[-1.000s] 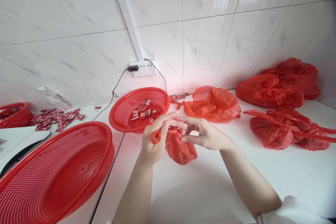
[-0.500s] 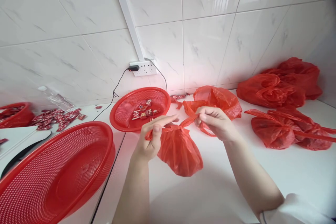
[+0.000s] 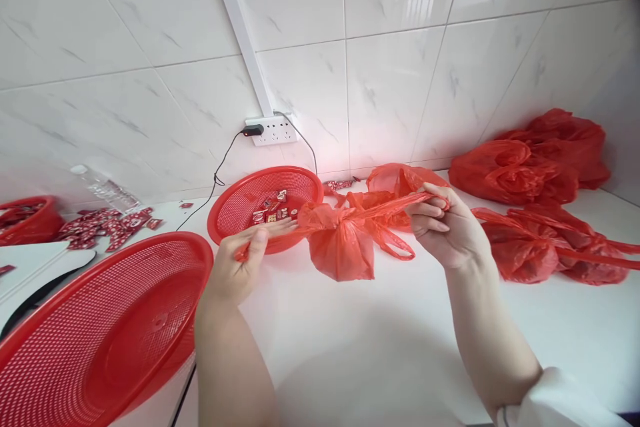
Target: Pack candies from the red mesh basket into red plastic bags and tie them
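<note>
Between my hands a red plastic bag (image 3: 343, 253) hangs above the white table (image 3: 360, 347), its two handles stretched out sideways. Its neck is gathered into a knot, and the body below is rounded; its contents cannot be made out. My left hand (image 3: 243, 260) is closed on one handle, thumb pressed on top and fingers pointing right. My right hand (image 3: 445, 227) grips the other handle between thumb and curled fingers. Just behind the hanging bag lies another loose red bag (image 3: 400, 179), partly covered by it and by my right hand.
A red basket (image 3: 227, 197) with several wrapped sweets stands behind my left hand. A larger red basket (image 3: 150, 320) fills the left. Tied red bags (image 3: 530, 250) and a heap of red bags (image 3: 540, 160) lie at right. A clear bottle (image 3: 107, 190) and sweet packets (image 3: 93, 227) lie back left.
My hands have moved apart, left hand leftward and right hand to the right. The handles are now pulled long and taut, and the bag has risen.
</note>
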Demonstrator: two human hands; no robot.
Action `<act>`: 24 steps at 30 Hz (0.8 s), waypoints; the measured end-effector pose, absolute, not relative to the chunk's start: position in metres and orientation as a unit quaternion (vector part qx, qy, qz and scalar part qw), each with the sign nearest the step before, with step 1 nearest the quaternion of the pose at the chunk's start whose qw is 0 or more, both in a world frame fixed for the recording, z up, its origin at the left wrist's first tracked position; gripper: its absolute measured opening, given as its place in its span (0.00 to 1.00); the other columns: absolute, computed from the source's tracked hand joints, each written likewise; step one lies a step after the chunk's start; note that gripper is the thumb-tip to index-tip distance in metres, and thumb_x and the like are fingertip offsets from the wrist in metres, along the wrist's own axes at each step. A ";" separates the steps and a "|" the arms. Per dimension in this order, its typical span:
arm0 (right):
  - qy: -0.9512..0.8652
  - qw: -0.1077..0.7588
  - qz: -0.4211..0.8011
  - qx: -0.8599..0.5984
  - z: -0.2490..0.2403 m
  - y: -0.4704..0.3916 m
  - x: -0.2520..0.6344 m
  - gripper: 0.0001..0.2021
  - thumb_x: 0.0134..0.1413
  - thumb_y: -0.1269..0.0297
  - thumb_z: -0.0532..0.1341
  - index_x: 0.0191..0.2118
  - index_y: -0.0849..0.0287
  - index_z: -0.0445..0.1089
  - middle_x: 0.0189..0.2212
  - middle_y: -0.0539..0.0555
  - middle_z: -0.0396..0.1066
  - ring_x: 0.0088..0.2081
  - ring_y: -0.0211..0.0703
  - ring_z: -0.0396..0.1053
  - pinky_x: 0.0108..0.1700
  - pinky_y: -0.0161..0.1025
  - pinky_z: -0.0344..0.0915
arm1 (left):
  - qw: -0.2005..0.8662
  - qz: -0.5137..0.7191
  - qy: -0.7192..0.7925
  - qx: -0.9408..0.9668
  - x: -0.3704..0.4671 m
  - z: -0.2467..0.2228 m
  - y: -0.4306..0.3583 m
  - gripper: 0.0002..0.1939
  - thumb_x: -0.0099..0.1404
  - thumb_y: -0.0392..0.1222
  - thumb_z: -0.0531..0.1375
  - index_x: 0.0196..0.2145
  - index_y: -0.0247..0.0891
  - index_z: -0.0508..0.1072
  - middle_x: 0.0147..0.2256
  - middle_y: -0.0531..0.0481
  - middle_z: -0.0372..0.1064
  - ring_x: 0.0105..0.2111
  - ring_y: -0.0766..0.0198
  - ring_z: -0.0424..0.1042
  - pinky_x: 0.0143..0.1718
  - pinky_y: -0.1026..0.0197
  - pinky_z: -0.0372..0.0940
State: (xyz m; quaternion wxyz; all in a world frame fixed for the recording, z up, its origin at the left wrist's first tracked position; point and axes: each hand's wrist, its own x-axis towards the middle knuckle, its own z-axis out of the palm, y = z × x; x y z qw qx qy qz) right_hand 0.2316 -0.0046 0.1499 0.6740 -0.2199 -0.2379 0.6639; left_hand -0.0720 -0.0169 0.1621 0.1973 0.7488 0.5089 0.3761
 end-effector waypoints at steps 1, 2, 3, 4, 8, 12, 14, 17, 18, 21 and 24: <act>-0.262 0.682 0.642 -0.232 0.149 -0.004 0.235 0.21 0.41 0.68 0.69 0.17 0.59 0.53 0.16 0.42 0.45 0.17 0.26 0.47 0.11 0.20 0.42 | 0.210 0.360 0.525 0.742 -0.075 0.164 -0.018 0.24 0.69 0.55 0.47 0.40 0.44 0.80 0.37 0.48 0.78 0.50 0.52 0.71 0.53 0.53 0.65; -0.298 0.687 0.615 -0.249 0.148 -0.004 0.237 0.21 0.42 0.65 0.69 0.16 0.59 0.53 0.15 0.42 0.45 0.17 0.27 0.47 0.11 0.21 0.43 | 0.225 0.347 0.539 0.733 -0.077 0.165 -0.020 0.24 0.69 0.56 0.47 0.40 0.45 0.80 0.36 0.49 0.77 0.50 0.52 0.70 0.53 0.53 0.65; -0.346 0.686 0.578 -0.274 0.147 -0.006 0.239 0.21 0.45 0.62 0.68 0.16 0.59 0.54 0.15 0.43 0.47 0.17 0.28 0.49 0.12 0.23 0.45 | 0.238 0.336 0.553 0.724 -0.079 0.166 -0.020 0.23 0.69 0.56 0.47 0.40 0.45 0.79 0.35 0.50 0.77 0.50 0.52 0.70 0.54 0.53 0.64; -0.406 0.679 0.529 -0.307 0.146 -0.008 0.240 0.21 0.47 0.59 0.67 0.16 0.59 0.55 0.15 0.44 0.49 0.18 0.29 0.51 0.13 0.25 0.47 | 0.247 0.328 0.566 0.715 -0.080 0.167 -0.021 0.23 0.68 0.56 0.48 0.40 0.45 0.79 0.35 0.51 0.77 0.49 0.52 0.70 0.54 0.53 0.63; -0.629 0.608 0.270 -0.403 0.147 -0.021 0.242 0.19 0.56 0.60 0.62 0.18 0.59 0.61 0.17 0.47 0.57 0.21 0.32 0.55 0.22 0.32 0.54 | 0.243 0.292 0.619 0.687 -0.082 0.172 -0.020 0.23 0.68 0.55 0.48 0.34 0.43 0.79 0.34 0.51 0.76 0.47 0.53 0.70 0.53 0.58 0.61; -0.732 0.515 0.152 -0.420 0.149 -0.027 0.241 0.15 0.59 0.61 0.60 0.22 0.59 0.62 0.20 0.48 0.61 0.23 0.34 0.57 0.24 0.34 0.55 | 0.237 0.208 0.656 0.686 -0.076 0.172 -0.019 0.23 0.66 0.57 0.48 0.27 0.42 0.76 0.23 0.51 0.69 0.35 0.56 0.70 0.38 0.60 0.63; -0.753 0.480 0.096 -0.440 0.148 -0.026 0.241 0.14 0.59 0.61 0.60 0.23 0.58 0.62 0.21 0.48 0.61 0.23 0.34 0.57 0.25 0.34 0.54 | 0.235 0.159 0.672 0.684 -0.071 0.168 -0.018 0.25 0.65 0.59 0.47 0.21 0.42 0.68 0.18 0.53 0.60 0.25 0.61 0.63 0.29 0.61 0.58; -0.779 0.444 0.047 -0.440 0.147 -0.026 0.238 0.13 0.59 0.62 0.59 0.25 0.58 0.63 0.21 0.48 0.61 0.23 0.34 0.56 0.25 0.34 0.54 | 0.229 0.098 0.691 0.679 -0.065 0.158 -0.013 0.26 0.64 0.61 0.47 0.18 0.41 0.52 0.18 0.55 0.50 0.20 0.65 0.52 0.23 0.61 0.50; -0.784 0.437 0.046 -0.439 0.147 -0.027 0.236 0.13 0.60 0.62 0.59 0.25 0.58 0.64 0.21 0.48 0.62 0.23 0.34 0.57 0.25 0.34 0.55 | 0.229 0.084 0.693 0.678 -0.064 0.154 -0.010 0.25 0.64 0.61 0.47 0.19 0.41 0.49 0.19 0.55 0.49 0.20 0.65 0.51 0.23 0.61 0.49; -0.766 0.436 0.056 -0.468 0.145 -0.027 0.223 0.12 0.61 0.61 0.57 0.26 0.57 0.66 0.24 0.50 0.66 0.25 0.36 0.63 0.27 0.35 0.58 | 0.232 0.065 0.693 0.680 -0.064 0.145 -0.004 0.24 0.64 0.59 0.48 0.21 0.41 0.44 0.21 0.55 0.49 0.20 0.66 0.49 0.23 0.61 0.47; -0.762 0.397 0.099 -0.502 0.133 -0.021 0.200 0.09 0.60 0.57 0.57 0.38 0.55 0.70 0.37 0.54 0.72 0.37 0.43 0.70 0.36 0.38 0.65 | 0.215 0.058 0.692 0.687 -0.065 0.142 -0.003 0.24 0.64 0.58 0.48 0.21 0.41 0.43 0.20 0.55 0.46 0.20 0.65 0.48 0.23 0.61 0.46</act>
